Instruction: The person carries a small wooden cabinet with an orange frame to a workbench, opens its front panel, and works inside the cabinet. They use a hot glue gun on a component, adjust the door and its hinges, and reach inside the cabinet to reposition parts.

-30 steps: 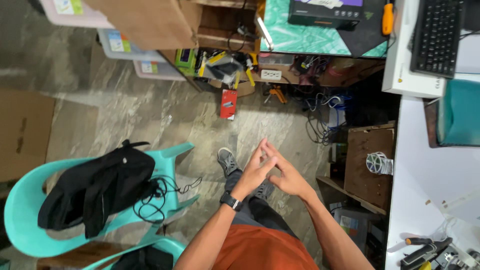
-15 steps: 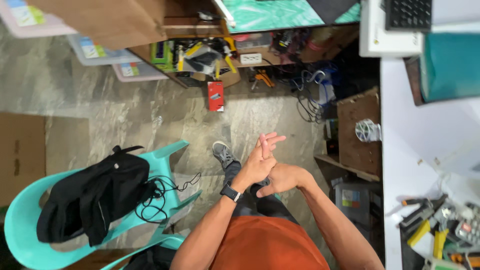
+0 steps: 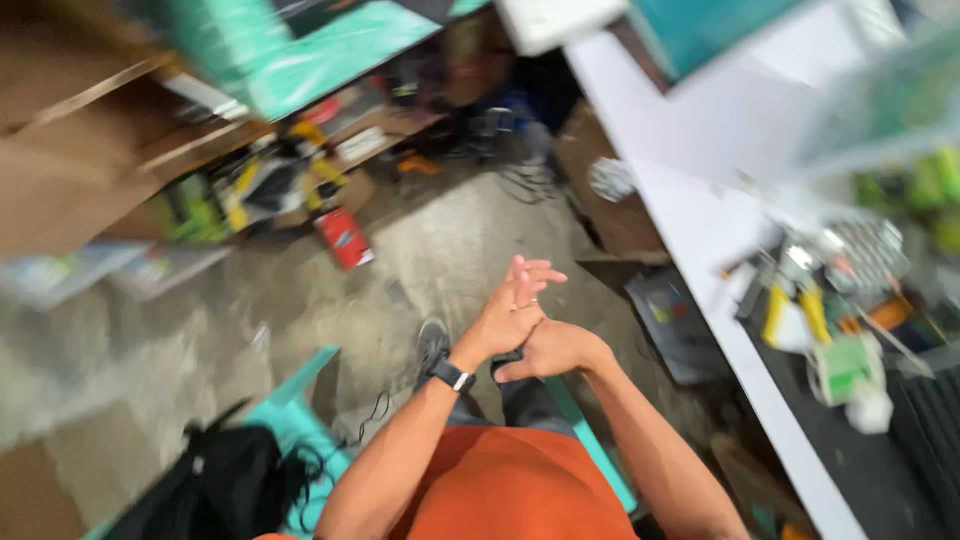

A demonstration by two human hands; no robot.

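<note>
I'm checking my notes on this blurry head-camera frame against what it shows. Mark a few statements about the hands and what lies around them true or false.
1. The left hand and right hand touch each other. True.
2. The left wrist is bare. False: it wears a black watch.
3. The right hand holds yellow-handled pliers. False: the pliers lie on the white bench.
4. A black bag lies on a teal chair. True.
5. The person wears an orange shirt. True.
</note>
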